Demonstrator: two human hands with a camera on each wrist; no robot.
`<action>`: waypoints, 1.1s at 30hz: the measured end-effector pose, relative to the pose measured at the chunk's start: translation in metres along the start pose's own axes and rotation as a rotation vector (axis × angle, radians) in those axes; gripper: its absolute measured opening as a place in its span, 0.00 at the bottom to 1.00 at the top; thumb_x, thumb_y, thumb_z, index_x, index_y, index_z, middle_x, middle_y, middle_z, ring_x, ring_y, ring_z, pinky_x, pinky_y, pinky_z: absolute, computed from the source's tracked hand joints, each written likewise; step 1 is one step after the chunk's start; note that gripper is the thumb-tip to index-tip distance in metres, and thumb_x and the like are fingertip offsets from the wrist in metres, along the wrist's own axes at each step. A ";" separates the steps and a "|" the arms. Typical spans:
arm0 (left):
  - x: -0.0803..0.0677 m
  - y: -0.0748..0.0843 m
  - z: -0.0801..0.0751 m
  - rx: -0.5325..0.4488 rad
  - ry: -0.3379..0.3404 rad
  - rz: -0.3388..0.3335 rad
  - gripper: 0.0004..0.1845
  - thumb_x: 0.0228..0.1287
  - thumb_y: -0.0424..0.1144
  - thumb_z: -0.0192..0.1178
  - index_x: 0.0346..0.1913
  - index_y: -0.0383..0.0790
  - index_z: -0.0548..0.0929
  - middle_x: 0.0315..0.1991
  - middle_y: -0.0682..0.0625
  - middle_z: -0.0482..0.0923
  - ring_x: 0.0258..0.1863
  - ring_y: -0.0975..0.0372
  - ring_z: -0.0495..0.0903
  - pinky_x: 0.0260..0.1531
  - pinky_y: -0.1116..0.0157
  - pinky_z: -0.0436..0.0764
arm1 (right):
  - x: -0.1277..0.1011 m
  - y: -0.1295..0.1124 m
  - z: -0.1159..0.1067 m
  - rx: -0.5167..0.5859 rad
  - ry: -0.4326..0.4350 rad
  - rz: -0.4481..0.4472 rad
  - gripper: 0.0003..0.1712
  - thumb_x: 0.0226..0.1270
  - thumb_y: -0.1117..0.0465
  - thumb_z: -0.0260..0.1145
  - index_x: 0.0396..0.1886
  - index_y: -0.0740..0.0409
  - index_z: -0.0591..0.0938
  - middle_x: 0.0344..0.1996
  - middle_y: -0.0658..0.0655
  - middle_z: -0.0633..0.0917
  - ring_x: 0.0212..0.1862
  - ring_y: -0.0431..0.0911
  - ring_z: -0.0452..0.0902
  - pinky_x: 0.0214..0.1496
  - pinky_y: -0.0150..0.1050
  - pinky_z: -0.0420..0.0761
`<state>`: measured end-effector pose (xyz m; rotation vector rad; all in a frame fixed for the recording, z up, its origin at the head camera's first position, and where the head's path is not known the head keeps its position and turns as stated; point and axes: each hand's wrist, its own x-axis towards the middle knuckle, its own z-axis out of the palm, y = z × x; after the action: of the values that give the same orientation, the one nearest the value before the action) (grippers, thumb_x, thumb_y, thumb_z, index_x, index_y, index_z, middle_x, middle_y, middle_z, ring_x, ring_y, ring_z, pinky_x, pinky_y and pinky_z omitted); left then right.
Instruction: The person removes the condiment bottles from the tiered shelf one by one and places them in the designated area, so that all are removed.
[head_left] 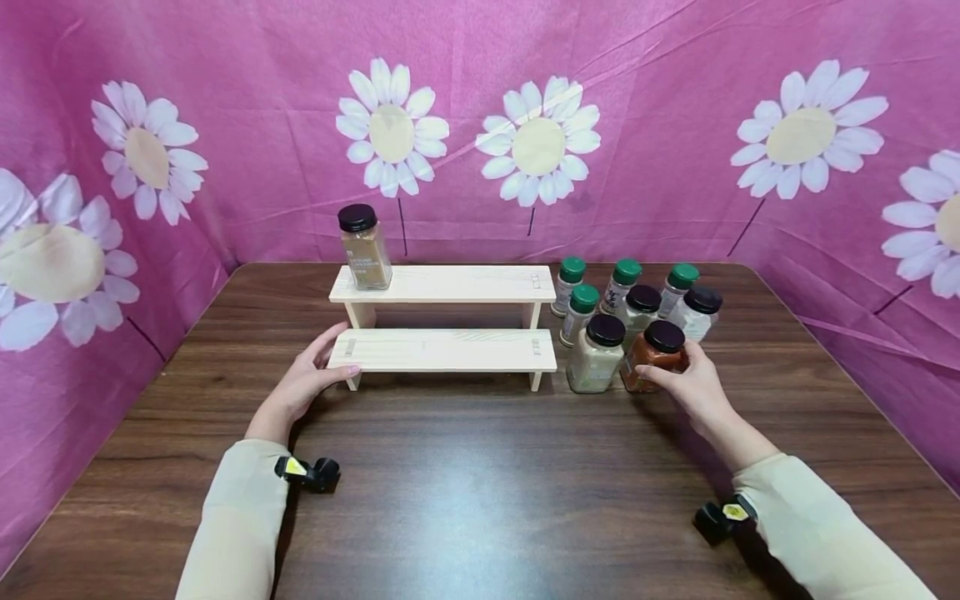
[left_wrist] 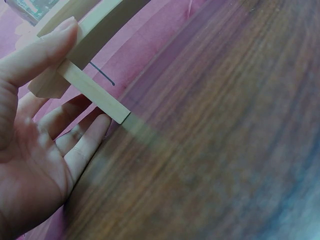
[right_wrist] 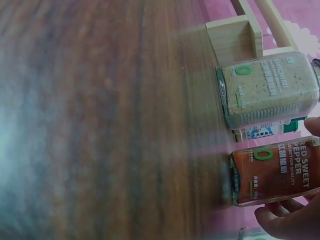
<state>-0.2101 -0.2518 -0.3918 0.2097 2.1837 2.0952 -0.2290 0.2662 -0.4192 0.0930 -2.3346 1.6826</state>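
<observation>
A two-step wooden spice rack [head_left: 442,350] stands on the table. My left hand [head_left: 311,377] holds the left end of its lower step, thumb on top; in the left wrist view the fingers [left_wrist: 85,150] reach around the leg. My right hand [head_left: 701,390] grips a jar of red sweet pepper [head_left: 649,365], its label readable in the right wrist view. The jar's base appears at the tabletop; I cannot tell whether it touches. Left of it stands a pale seasoning jar [head_left: 592,369] with a black lid. A ground cinnamon jar [head_left: 367,260] stands on the upper step's left end.
Several more spice jars crowd right of the rack: green-capped ones [head_left: 577,317] and black-lidded ones [head_left: 696,312]. The brown wooden table [head_left: 465,492] stretches in front. A pink cloth with daisies [head_left: 465,225] hangs behind the table.
</observation>
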 end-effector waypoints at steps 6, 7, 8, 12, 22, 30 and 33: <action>0.000 -0.001 -0.001 -0.004 0.003 0.006 0.41 0.51 0.25 0.57 0.65 0.34 0.47 0.53 0.44 0.61 0.43 0.67 0.69 0.40 0.72 0.70 | 0.002 -0.007 -0.003 -0.103 0.024 -0.028 0.33 0.45 0.57 0.70 0.51 0.57 0.66 0.40 0.53 0.73 0.40 0.38 0.67 0.35 0.23 0.67; 0.000 -0.001 0.000 -0.006 0.003 0.007 0.41 0.51 0.25 0.57 0.65 0.34 0.47 0.53 0.44 0.61 0.43 0.67 0.69 0.40 0.72 0.70 | 0.002 -0.011 -0.004 -0.115 0.022 -0.026 0.33 0.46 0.57 0.70 0.52 0.56 0.66 0.40 0.52 0.73 0.40 0.37 0.67 0.35 0.23 0.67; 0.000 -0.001 0.000 -0.007 0.002 0.009 0.41 0.51 0.25 0.57 0.65 0.34 0.47 0.53 0.43 0.61 0.43 0.67 0.69 0.40 0.72 0.70 | 0.001 -0.017 -0.005 -0.123 0.016 -0.020 0.34 0.46 0.57 0.69 0.53 0.56 0.65 0.41 0.51 0.72 0.40 0.36 0.67 0.35 0.23 0.68; 0.000 0.000 0.001 -0.008 0.000 0.010 0.40 0.51 0.24 0.56 0.65 0.34 0.46 0.53 0.42 0.61 0.43 0.67 0.69 0.41 0.72 0.70 | -0.001 -0.046 -0.009 -0.164 -0.002 0.018 0.37 0.48 0.59 0.68 0.57 0.57 0.62 0.44 0.53 0.73 0.42 0.37 0.69 0.38 0.25 0.68; 0.000 0.000 -0.001 0.007 -0.004 0.007 0.41 0.51 0.25 0.57 0.65 0.35 0.46 0.53 0.42 0.61 0.43 0.67 0.69 0.40 0.72 0.70 | 0.014 -0.073 -0.021 -0.230 -0.053 0.009 0.40 0.51 0.56 0.66 0.61 0.60 0.57 0.53 0.65 0.67 0.52 0.49 0.65 0.48 0.31 0.67; 0.000 -0.002 -0.002 0.015 -0.002 0.013 0.41 0.51 0.26 0.58 0.65 0.35 0.47 0.51 0.46 0.63 0.42 0.67 0.69 0.40 0.72 0.70 | 0.017 -0.115 -0.017 -0.227 -0.055 -0.003 0.39 0.52 0.55 0.65 0.60 0.59 0.59 0.52 0.66 0.67 0.54 0.56 0.62 0.52 0.42 0.65; 0.001 -0.003 -0.002 0.009 -0.002 0.012 0.41 0.51 0.26 0.58 0.65 0.36 0.47 0.51 0.46 0.63 0.43 0.67 0.69 0.40 0.72 0.70 | 0.018 -0.130 -0.013 -0.242 -0.051 0.010 0.38 0.52 0.53 0.64 0.60 0.59 0.59 0.52 0.66 0.67 0.54 0.55 0.61 0.53 0.44 0.63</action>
<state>-0.2111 -0.2539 -0.3942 0.2264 2.1973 2.0906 -0.2182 0.2376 -0.2910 0.0778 -2.5599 1.4037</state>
